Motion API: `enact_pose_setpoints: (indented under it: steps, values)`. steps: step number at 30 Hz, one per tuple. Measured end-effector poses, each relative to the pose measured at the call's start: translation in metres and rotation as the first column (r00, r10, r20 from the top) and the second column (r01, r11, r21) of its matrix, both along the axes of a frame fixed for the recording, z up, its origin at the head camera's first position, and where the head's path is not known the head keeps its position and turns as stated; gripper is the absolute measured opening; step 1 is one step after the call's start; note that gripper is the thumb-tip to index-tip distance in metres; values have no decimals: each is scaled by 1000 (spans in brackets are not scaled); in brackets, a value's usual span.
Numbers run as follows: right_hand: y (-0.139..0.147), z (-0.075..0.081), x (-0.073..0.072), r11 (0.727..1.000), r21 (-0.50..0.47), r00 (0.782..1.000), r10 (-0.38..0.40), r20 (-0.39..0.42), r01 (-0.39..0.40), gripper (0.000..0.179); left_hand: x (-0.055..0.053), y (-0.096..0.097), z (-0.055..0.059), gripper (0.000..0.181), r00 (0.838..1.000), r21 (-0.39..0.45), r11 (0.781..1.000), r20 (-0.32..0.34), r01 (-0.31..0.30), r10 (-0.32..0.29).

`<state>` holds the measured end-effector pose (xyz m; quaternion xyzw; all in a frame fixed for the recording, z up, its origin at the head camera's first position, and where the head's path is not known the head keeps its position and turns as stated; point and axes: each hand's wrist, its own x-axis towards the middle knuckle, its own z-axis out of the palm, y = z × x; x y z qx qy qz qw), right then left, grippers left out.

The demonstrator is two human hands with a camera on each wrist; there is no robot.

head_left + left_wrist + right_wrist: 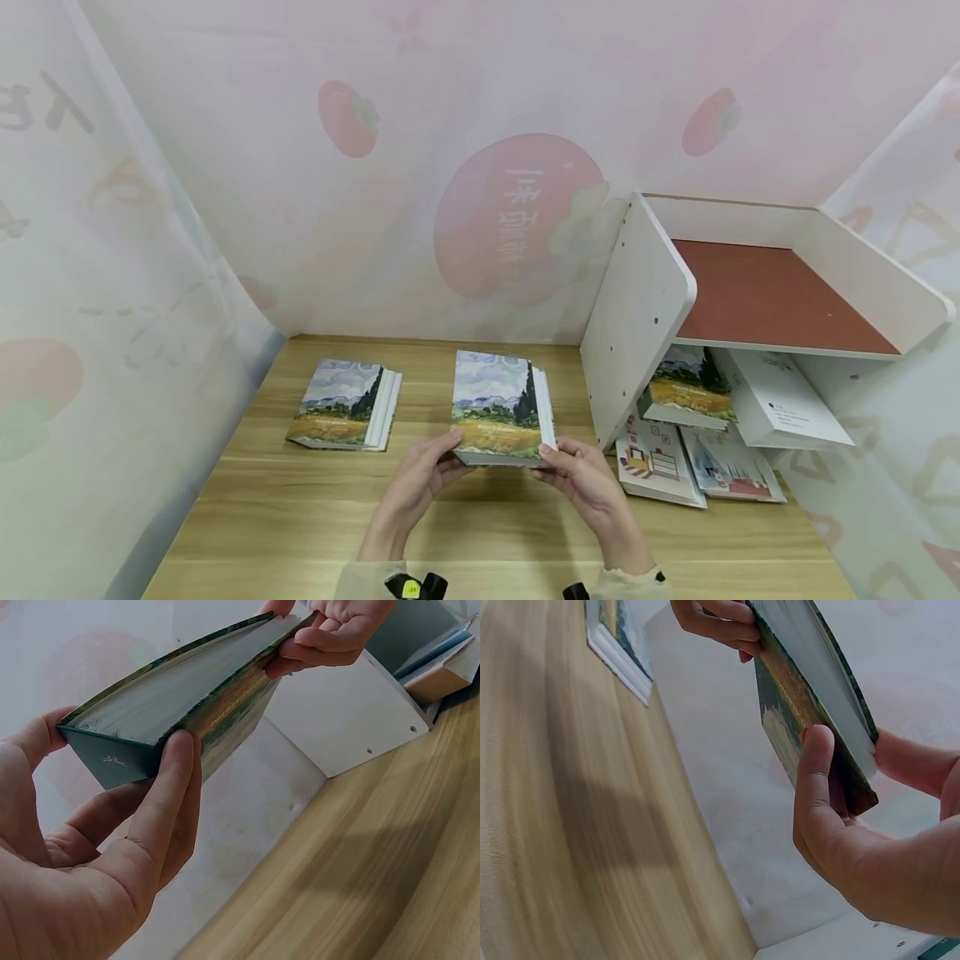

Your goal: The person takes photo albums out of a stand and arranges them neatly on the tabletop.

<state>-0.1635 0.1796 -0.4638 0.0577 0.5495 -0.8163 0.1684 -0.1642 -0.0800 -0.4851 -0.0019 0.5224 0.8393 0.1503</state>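
A hardcover book (495,404) with a painted landscape on its cover is held above the table between both hands. My left hand (420,479) pinches its lower left corner, thumb on the front cover and fingers behind. At the lower right corner my right hand (585,487) grips it the same way. In the left wrist view the book's dark green spine (112,759) shows beside the left fingers. The right wrist view shows the page edges (817,667) between the two covers. Another book (337,404) with the same cover lies on the table to the left.
A white shelf unit (637,308) with a reddish-brown top board (772,296) stands at the right. Beneath that board are a landscape-cover book (690,387), a white book (787,400) and two illustrated books (656,462). A printed curtain (480,100) hangs behind the wooden table (300,517).
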Motion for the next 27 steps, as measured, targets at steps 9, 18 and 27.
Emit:
enact_pose_setpoints:
  steps: [9, 18, 27]
  values:
    - [-8, -9, -1, 1000, -11, 1000, 18, 1, -18, 11, 1, -7, -12, 46, 999, -13, 1000, 27, -20, 20]
    - [-15, -17, -5, 1000, 5, 1000, 21, 17, -21, 19, -1, -15, -20, 45, 998, -35, 999, 54, -33, 35]
    - [-26, -32, -12, 999, -9, 999, 51, 17, -51, 9, -3, -24, -26, 48, 990, -92, 992, 102, -91, 100]
